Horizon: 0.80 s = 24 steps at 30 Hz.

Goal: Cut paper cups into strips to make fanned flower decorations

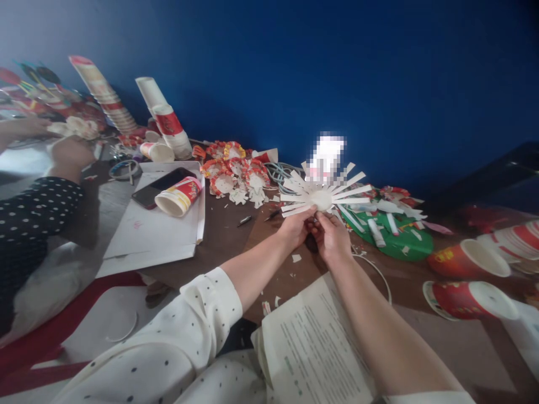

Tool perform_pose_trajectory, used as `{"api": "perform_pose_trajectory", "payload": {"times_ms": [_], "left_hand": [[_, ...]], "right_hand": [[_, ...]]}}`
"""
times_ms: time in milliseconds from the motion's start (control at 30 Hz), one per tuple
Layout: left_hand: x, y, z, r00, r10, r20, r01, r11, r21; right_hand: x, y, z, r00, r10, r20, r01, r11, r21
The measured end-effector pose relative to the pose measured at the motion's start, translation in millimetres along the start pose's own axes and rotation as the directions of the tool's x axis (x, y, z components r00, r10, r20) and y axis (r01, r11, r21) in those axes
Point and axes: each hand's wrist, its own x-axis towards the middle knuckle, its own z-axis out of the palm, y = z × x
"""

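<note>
Fringed paper cup point(320, 200) — held in both hands point(336, 238).

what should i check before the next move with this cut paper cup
1. Grip: ok, left hand and right hand both hold the cut paper cup.
2. Strips spread: ok, they fan outward around the round base.
3. Underside of the base: cannot tell, it faces away and the fingers cover part of the edge.
4. Table free of scraps: not ok, paper scraps lie below the hands.
5. Co-worker's hand out of the way: ok, it is well off to the left.
</note>
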Motion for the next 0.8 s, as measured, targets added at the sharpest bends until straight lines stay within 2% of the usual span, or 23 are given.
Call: {"api": "perform_pose_trajectory", "payload": {"times_ms": [467,667,800], "left_hand": [[0.8,-2.5,-0.6,1.0,0.003,-0.015,-0.003,1.0,0.027],[-0.4,-1.9,0.5,0.998,0.027,-0.063,-0.027,1.0,-0.003],[-0.2,-1.3,0.7,0.997,0.002,-0.079,-0.001,1.0,0.008]], "right_hand": [[-1.5,-5.5,2.8,0.999,0.034,-0.023,-0.032,0.998,0.055],[-4.0,-7.1,4.3,0.995,0.089,-0.045,-0.085,0.994,0.071],[-4.8,-6.3,3.7,0.994,0.094,-0.054,-0.09,0.993,0.078]]}}
